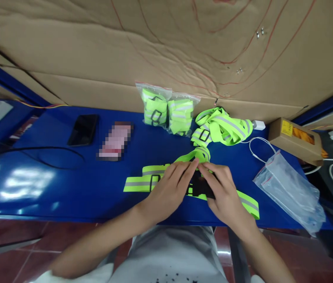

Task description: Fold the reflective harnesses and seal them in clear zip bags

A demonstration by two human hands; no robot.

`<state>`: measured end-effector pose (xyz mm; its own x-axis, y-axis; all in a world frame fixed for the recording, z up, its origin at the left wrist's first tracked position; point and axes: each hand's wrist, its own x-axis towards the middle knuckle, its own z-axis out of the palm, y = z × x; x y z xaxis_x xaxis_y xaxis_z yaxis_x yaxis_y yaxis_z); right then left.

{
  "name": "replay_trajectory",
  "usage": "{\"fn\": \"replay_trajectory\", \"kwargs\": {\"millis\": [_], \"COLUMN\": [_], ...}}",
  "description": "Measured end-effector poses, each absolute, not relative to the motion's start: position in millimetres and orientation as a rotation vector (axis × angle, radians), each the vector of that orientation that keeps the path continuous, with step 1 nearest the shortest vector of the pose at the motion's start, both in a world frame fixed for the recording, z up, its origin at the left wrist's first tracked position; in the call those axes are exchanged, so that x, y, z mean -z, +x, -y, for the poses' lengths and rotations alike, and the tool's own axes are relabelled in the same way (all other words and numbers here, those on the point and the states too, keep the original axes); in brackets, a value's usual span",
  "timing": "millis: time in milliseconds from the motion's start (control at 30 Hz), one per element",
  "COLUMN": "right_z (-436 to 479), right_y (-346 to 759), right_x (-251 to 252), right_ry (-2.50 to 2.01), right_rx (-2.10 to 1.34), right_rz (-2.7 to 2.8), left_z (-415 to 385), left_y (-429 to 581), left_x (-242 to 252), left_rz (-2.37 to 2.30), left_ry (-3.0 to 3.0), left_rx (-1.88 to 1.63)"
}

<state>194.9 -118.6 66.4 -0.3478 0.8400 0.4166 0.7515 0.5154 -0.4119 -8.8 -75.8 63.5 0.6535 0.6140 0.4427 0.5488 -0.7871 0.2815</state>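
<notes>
Both my hands meet over a neon yellow-green reflective strap (137, 184) with a grey stripe, which lies across the front of the table. My left hand (170, 186) has its fingertips pressed on the strap near the middle. Close against it, my right hand (223, 188) pinches the same place, with a black piece (199, 185) of the strap showing between the hands. A black slide buckle (155, 182) sits left of my left hand. One strap end runs out to the right beyond my right hand, and a loop rises just past my fingertips. The fingers partly hide the held section.
Two clear zip bags (155, 112) of folded straps stand against the cardboard wall (95, 51). A loose strap bundle (225, 127) lies beside them. Plastic bags (290, 188) and a small cardboard box (296, 139) are at right; a black phone (83, 129) and a blurred-out item (115, 141) are at left.
</notes>
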Motion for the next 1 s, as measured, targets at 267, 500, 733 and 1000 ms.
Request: {"fn": "replay_trajectory", "kwargs": {"millis": [267, 500, 733, 1000], "right_z": [117.5, 111.5, 89.1, 98.8], "right_y": [194.3, 197.6, 219.5, 226.3], "right_x": [-82.8, -117.4, -105.9, -75.0], "right_ry": [-1.271, -1.151, -0.805, -0.826], "right_rx": [-0.515, -0.833, -1.466, -1.793], "right_rz": [1.816, 1.571, 1.523, 1.284], "left_z": [69.2, 37.4, 51.5, 53.0], "left_y": [-37.0, -33.8, -18.1, -34.8], "left_x": [-98.0, -116.8, -101.4, -109.1], "left_rz": [-0.721, -0.633, -0.6, -0.465], "left_ry": [2.25, 1.944, 1.048, 0.904], "left_rx": [-0.594, -0.592, -0.861, -0.509]}}
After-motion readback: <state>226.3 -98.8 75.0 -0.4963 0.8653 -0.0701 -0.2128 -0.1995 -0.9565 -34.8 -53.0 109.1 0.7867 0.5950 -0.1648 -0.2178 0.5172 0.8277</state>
